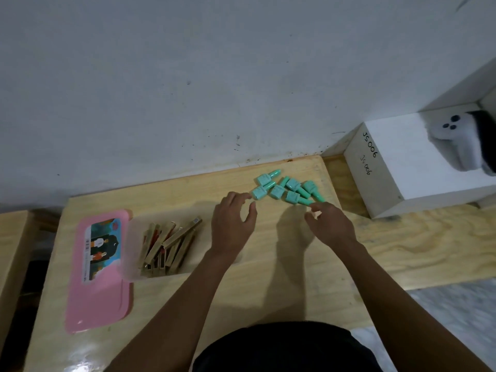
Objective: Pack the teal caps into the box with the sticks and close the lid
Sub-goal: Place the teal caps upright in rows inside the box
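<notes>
Several teal caps [285,188] lie in a loose cluster at the far right of the wooden table [268,277]. My left hand [232,224] hovers just left of the cluster, fingers spread, fingertips close to the nearest cap [259,192]. My right hand [331,224] is just below the cluster, fingers curled, empty, its fingertips near a cap end [308,202]. To the left stands a clear box [128,251] with several gold sticks [169,245] inside. Its pink lid [99,277], with a picture label, lies flat beside the box on the left.
A white box [418,167] marked JS006 stands at the right rear with a white controller [456,140] on top. A grey wall rises behind the table. A lower wooden surface [13,251] sits at the far left.
</notes>
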### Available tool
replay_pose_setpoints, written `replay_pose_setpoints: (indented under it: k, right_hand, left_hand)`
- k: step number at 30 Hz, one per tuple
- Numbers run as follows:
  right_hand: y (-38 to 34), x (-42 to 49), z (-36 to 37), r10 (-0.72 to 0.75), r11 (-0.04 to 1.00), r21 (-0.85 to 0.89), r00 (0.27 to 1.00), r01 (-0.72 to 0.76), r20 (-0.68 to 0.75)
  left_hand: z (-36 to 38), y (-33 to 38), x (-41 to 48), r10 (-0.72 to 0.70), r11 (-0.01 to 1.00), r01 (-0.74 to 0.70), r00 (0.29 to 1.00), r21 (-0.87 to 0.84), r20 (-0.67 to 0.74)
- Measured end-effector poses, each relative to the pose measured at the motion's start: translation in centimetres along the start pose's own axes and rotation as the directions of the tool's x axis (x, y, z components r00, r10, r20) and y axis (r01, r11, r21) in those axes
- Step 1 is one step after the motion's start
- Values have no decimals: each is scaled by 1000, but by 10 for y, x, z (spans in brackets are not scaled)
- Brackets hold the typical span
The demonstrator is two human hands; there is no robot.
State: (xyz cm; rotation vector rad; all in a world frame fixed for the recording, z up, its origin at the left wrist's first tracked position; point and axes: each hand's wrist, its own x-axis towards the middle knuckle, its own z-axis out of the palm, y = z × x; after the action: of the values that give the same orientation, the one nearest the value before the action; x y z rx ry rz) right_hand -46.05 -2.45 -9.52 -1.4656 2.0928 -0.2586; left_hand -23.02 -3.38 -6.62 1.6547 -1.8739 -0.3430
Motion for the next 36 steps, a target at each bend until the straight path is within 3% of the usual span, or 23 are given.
replay_pose_setpoints:
  k: [3, 6, 8, 14, 20, 25, 28, 33, 36]
  right_hand:
    - [1, 10, -3, 12, 999, -35, 999, -10, 35]
    - [-2, 22, -2, 21, 994, -106, 998, -15, 64]
    - [-3, 28, -1, 33, 993, -119, 998, -27, 57]
    - [-2, 38, 3, 16, 987, -158, 1000, -16, 0]
    - [1, 40, 9, 3, 994, -112, 999, 2, 50]
    - [0, 38, 10, -16, 996, -90, 991, 29, 134]
    - [0, 34, 10, -37, 996, -70, 986, 49, 161]
    - [2, 28, 3, -44, 999, -15, 982, 48, 184]
    - [4, 22, 1, -39, 997, 75, 984, 26, 175]
  left_hand:
    - [19, 2, 27, 2, 999, -7, 986, 35, 164]
    - [40, -1, 51, -137, 988, 95, 906, 122, 401]
    - [50, -2, 61, -203, 971, 117, 859, 207, 469]
    - [75, -3, 79, -269, 930, 76, 810, 360, 522]
    - [87, -4, 82, -284, 932, 100, 796, 347, 534]
    - [85, -3, 87, -367, 930, 275, 728, 244, 579]
    - [82, -2, 86, -372, 927, 311, 705, 209, 604]
    - [70, 6, 82, -319, 940, 331, 760, 86, 566]
    - [52, 18, 80, -332, 907, 418, 783, -50, 526]
